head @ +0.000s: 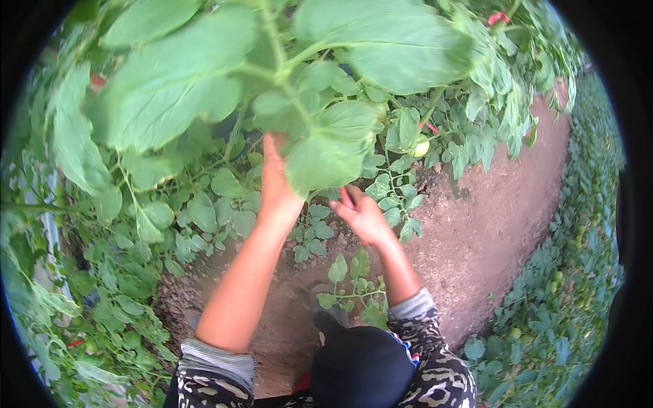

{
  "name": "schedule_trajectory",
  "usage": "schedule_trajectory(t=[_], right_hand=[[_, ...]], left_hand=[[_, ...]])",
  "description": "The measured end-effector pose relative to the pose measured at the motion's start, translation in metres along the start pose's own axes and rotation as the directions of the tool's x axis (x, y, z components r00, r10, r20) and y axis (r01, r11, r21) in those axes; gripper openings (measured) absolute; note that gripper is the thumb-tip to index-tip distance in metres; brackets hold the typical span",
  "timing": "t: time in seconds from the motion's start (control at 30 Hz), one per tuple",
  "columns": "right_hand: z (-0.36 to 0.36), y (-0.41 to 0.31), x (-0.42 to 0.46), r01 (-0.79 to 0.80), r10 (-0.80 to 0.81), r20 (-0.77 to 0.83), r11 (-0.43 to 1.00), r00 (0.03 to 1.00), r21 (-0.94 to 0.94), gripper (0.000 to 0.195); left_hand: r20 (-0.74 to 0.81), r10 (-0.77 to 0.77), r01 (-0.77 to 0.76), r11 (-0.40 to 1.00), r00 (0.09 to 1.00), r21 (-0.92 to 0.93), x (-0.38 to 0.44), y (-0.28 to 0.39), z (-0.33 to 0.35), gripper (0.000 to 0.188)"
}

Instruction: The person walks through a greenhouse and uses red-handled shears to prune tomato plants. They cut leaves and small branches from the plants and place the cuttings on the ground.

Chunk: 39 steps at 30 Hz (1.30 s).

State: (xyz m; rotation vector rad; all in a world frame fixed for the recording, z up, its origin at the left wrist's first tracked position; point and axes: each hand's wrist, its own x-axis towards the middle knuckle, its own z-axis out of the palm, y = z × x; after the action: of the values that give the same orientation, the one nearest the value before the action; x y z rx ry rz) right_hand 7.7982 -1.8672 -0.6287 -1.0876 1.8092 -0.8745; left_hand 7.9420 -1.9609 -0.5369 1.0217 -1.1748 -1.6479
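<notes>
My left hand (278, 176) reaches up into a tomato plant. Its fingers are hidden behind a large green leaf (331, 158), so what they touch cannot be told. To its right, my right hand (363, 217) has its fingers closed around a small red item (347, 198), mostly covered by the hand. A leafy tomato shoot (395, 196) hangs beside the right hand. Broad blurred leaves (183, 76) fill the upper view close to the camera. A pale green tomato (421, 147) hangs above and to the right, near a red tie (430, 127).
Bare soil (490, 219) runs along the right as a path, with another row of tomato plants (541, 326) beyond it. Dense foliage (117, 285) stands at left. A cut-looking leafy sprig (359, 293) lies low between my arms, above a black rounded cap-like thing (362, 364).
</notes>
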Motion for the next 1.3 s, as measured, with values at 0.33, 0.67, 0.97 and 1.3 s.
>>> schedule_trajectory(t=[0.33, 0.67, 0.97, 1.3], right_hand=[[0.087, -0.013, 0.108, 0.066, -0.007, -0.206, 0.957, 0.979, 0.283, 0.06], [0.073, -0.045, 0.103, 0.46, -0.234, -0.424, 0.677, 0.875, 0.575, 0.041], [0.075, -0.043, 0.117, 0.532, -0.357, -0.432, 0.744, 0.828, 0.405, 0.025], [0.097, -0.016, 0.109, 0.289, -0.249, -0.196, 0.43, 0.949, 0.855, 0.026]], left_hand=[[-0.068, -0.081, 0.071, 0.988, 0.994, -0.14, -0.012, -0.009, 0.036, 0.019], [-0.033, -0.101, 0.1, 0.994, 0.994, -0.039, -0.023, -0.008, 0.034, 0.012], [-0.049, -0.1, 0.099, 0.995, 0.994, -0.03, -0.027, -0.013, 0.037, 0.011], [-0.03, -0.044, 0.046, 0.997, 0.999, 0.058, -0.033, -0.012, 0.034, 0.013]])
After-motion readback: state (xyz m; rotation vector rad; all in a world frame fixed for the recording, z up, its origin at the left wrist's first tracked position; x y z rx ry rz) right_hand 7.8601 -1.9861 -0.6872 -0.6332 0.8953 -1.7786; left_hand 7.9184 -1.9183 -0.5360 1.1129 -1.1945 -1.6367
